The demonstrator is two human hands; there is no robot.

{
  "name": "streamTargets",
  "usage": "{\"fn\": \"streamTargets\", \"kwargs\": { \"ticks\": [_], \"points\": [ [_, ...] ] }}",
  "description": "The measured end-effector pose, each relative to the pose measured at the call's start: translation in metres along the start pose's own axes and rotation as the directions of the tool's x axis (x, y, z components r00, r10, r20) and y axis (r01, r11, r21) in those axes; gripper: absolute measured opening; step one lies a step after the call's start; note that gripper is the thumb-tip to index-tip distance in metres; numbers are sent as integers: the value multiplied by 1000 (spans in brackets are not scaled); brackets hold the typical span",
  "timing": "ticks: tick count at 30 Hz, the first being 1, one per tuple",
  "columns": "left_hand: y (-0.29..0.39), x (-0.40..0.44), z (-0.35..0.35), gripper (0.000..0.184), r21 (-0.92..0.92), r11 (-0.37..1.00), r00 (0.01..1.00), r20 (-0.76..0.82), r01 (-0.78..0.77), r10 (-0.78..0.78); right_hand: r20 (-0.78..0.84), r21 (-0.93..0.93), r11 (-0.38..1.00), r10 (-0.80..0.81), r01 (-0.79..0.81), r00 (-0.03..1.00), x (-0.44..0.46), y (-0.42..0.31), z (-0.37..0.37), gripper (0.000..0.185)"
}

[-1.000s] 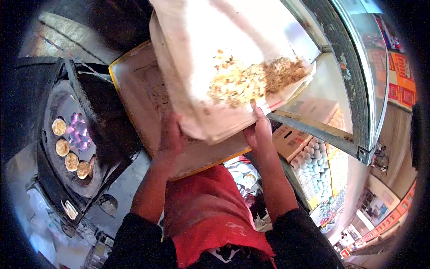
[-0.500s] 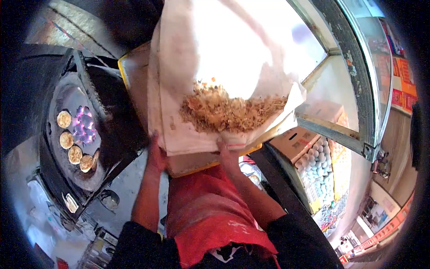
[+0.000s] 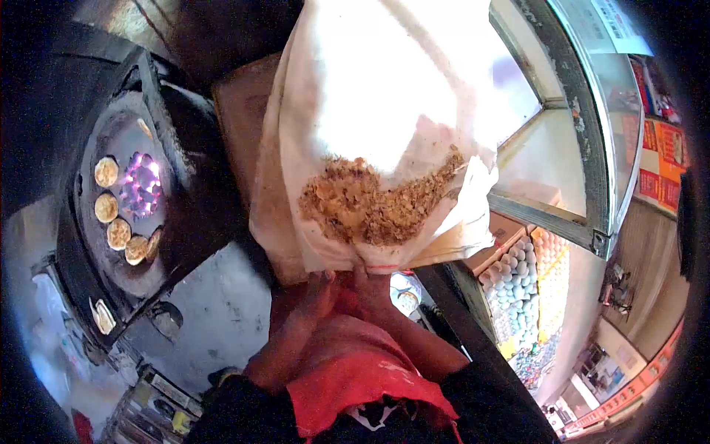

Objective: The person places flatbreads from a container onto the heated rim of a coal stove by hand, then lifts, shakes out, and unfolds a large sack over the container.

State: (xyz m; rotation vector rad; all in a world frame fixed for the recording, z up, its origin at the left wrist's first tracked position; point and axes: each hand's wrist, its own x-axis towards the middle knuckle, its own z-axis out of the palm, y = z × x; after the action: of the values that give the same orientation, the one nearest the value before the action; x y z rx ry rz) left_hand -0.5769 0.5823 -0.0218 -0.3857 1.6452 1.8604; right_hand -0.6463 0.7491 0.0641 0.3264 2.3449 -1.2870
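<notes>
A white cloth [image 3: 285, 207] lies draped over a brown box [image 3: 240, 140], its far part washed out by bright light. Brown flaky crumbs [image 3: 362, 207] are heaped in the near half, in a dip of the fabric. At the cloth's near edge, my left hand [image 3: 314, 296] is closed on the hem, thumb on top. Close beside it on the right, my right hand [image 3: 370, 288] pinches the same edge, and its fingers are partly hidden beneath the cloth.
On the left is a round oven [image 3: 122, 274] with glowing coals [image 3: 140, 185] and several flat round breads [image 3: 106, 209] along its wall. A framed glass case [image 3: 592, 148] stands at right, above stacked eggs [image 3: 518, 277]. A red apron [image 3: 355, 348] hangs below my hands.
My left hand has moved right along the cloth edge, from the left corner to beside my right hand. The cloth's left side has shifted inward, and the crumbs have bunched into a different shape.
</notes>
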Motion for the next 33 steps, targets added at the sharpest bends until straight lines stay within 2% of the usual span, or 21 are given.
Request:
{"fn": "streamTargets", "kwargs": {
  "ticks": [2, 3, 5, 8, 11, 12, 13, 15, 16, 18, 19, 21, 23, 24, 25, 26, 27, 28, 29, 30, 33],
  "points": [
    [7, -4, -1, 43, 175, 985, 974, 220, 6, -45, 78, -22, 998, 66, -64, 995, -4, -5, 5, 30],
    [24, -5, 4, 40, -108, 989, 992, 88, 104, -94, 141, 40, 991, 118, -125, 983, -5, -2, 11, 30],
    [81, -5, 17, 36, -766, 627, 940, -97, 139, -326, 325, -278, 960, 119, -25, 938, 0, -15, 13, 36],
    [173, 5, 21, 38, -952, 303, 828, -199, -37, -524, 423, -383, 922, 127, 51, 897, 16, -44, -2, 42],
    [131, 12, 4, 37, -851, 523, 865, -224, 52, -449, 435, 124, 980, 87, -155, 896, 20, -34, -25, 50],
    [86, 19, -11, 37, -855, 516, 867, -221, 49, -448, 446, 477, 812, 107, -337, 889, 24, -30, -44, 53],
    [26, 24, -29, 40, -454, 890, 906, -358, 40, -223, 461, 738, 505, 108, -448, 881, 30, -31, -65, 56],
    [-4, 16, -33, 43, 81, 997, 933, -358, -8, 37, 434, 899, 37, 70, -437, 898, 49, -35, -106, 61],
    [6, 13, -28, 43, -150, 985, 912, -410, -86, 17, 378, 925, 9, 61, -379, 924, 62, -38, -121, 64],
    [8, 7, -28, 44, -366, 912, 886, -463, -183, -8, 246, 951, 179, 57, -253, 968, 87, -49, -138, 75],
    [6, 1, -33, 46, -260, 960, 895, -446, -100, -28, 175, 929, 320, 57, -184, 983, 98, -56, -142, 82],
    [10, -3, -35, 49, -150, 989, 894, -445, -20, -49, 404, 837, 389, 36, -386, 914, 115, -46, -147, 92],
    [57, -5, -24, 54, -827, 559, 868, -315, -53, -384, 343, 740, 508, 279, -441, 897, 118, -75, -139, 95],
    [44, -12, -29, 54, -830, 555, 867, -321, -63, -382, 348, 734, 515, 274, -443, 896, 124, -65, -139, 95],
    [21, -20, -39, 48, -159, 987, 907, -411, 26, -90, 283, 769, 465, 367, -439, 886, 134, -42, -141, 95],
    [8, -22, -45, 46, 619, 785, 950, -259, 27, 172, 219, 804, 416, 456, -425, 862, 143, -32, -141, 95],
    [8, -21, -44, 46, 615, 788, 947, -268, 27, 176, 231, 867, 290, 485, -405, 844, 143, -61, -144, 75],
    [6, -22, -42, 43, -75, 997, 918, -392, 30, -57, 266, 892, 259, 364, -371, 893, 149, -59, -144, 72],
    [3, -23, -39, 40, -724, 689, 893, -327, -27, -308, 294, 912, 221, 237, -346, 926, 157, -50, -144, 70],
    [1, -27, -37, 40, -729, 683, 888, -335, -33, -314, 308, 917, 211, 169, -339, 936, 164, -44, -140, 66],
    [4, -36, -39, 41, -878, 479, 945, -161, -5, -286, -12, 802, 525, 490, -284, 871, 168, -28, -126, 46]
  ]
}}
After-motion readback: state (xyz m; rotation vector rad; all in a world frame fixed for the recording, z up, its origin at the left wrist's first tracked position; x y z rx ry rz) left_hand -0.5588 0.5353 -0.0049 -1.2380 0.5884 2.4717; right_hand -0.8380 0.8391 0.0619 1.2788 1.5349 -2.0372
